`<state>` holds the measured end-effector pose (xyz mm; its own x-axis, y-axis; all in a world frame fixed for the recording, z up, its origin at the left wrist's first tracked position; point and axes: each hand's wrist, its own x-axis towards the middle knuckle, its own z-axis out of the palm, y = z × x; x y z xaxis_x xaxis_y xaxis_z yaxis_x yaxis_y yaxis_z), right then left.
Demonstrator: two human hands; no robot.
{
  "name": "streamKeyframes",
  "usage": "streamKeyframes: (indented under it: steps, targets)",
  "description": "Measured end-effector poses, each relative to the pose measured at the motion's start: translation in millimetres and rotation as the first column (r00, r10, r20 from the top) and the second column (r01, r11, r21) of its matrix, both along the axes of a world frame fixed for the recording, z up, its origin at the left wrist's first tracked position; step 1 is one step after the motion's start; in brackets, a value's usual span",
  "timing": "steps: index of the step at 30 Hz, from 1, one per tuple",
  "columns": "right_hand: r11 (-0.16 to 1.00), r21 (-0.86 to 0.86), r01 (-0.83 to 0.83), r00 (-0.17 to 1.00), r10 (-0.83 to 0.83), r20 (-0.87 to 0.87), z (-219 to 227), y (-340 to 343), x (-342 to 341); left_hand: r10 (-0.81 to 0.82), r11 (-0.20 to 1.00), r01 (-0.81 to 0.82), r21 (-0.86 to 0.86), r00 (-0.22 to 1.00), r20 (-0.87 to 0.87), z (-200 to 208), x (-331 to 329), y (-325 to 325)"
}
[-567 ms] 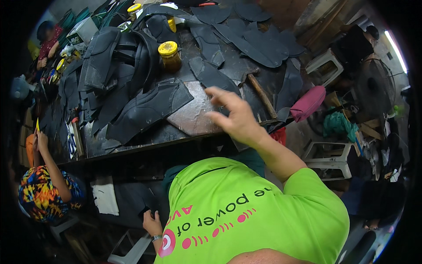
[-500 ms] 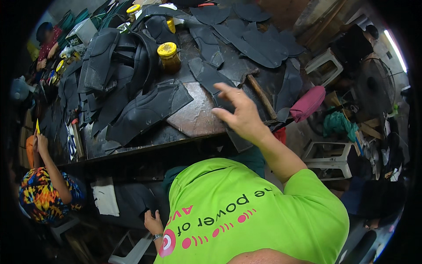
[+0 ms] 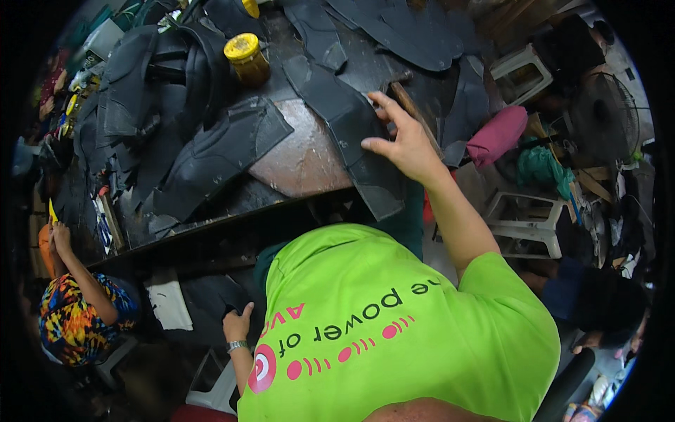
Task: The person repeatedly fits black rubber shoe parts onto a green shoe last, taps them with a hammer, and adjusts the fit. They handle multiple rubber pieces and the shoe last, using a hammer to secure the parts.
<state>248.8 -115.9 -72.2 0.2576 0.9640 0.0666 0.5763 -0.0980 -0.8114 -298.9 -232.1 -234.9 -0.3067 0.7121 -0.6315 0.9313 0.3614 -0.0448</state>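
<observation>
My right hand (image 3: 406, 141) is over the near edge of the table, its fingers and thumb spread with nothing between them. Below and beside it lies a long black shoe-upper-like cut piece (image 3: 337, 105), whose near end overhangs the table edge. Low on my left side, my left hand (image 3: 237, 327) is closed at the edge of a dark flat sheet (image 3: 209, 299); part of its grip is hidden. Just past my right fingers lies a wooden-handled hammer (image 3: 422, 119). A shiny brown board (image 3: 302, 158) sits left of the right hand.
Stitched black pieces (image 3: 214, 155) pile up on the table's left, beside a yellow-lidded jar (image 3: 247, 60). A pink pouch (image 3: 498, 136) is at the right edge. White stools (image 3: 524, 228) and a fan (image 3: 601, 116) stand at right. Another person (image 3: 84, 309) works at left.
The view has shifted, so the table appears higher. The long black piece now reaches further over the near edge, by my right hand. My left hand stays low at the sheet.
</observation>
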Motion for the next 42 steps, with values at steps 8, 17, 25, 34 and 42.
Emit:
streamKeyframes:
  steps: [8, 17, 25, 34, 42]
  targets:
    - [1.000, 0.030, 0.008, 0.895, 0.006, -0.446, -13.2, 12.2, 7.9, -0.105, 0.994, 0.103, 0.027, 0.989, 0.107, 107.4, 47.0, 50.2]
    - [0.995, 0.071, 0.071, 0.767, -0.009, -0.642, -10.3, 11.0, 4.3, -0.530, 0.807, 0.097, 0.583, 0.556, 0.641, 169.2, 172.5, 110.8]
    - [0.950, 0.306, -0.053, 0.827, 0.214, -0.520, 37.8, -22.9, 13.2, -0.887, 0.421, 0.022, 0.907, 0.217, 0.407, 178.9, 270.2, 182.6]
    - [0.965, 0.259, -0.043, 0.831, 0.178, -0.527, 19.5, -27.6, 12.9, 0.126, 0.986, -0.090, -0.144, -0.179, 0.976, 147.7, 348.1, 228.9]
    - [0.930, 0.366, 0.028, 0.848, 0.172, -0.502, 26.3, -47.7, 29.7, 0.238, 0.908, -0.234, -0.347, -0.394, 0.888, 150.3, 394.6, 267.7]
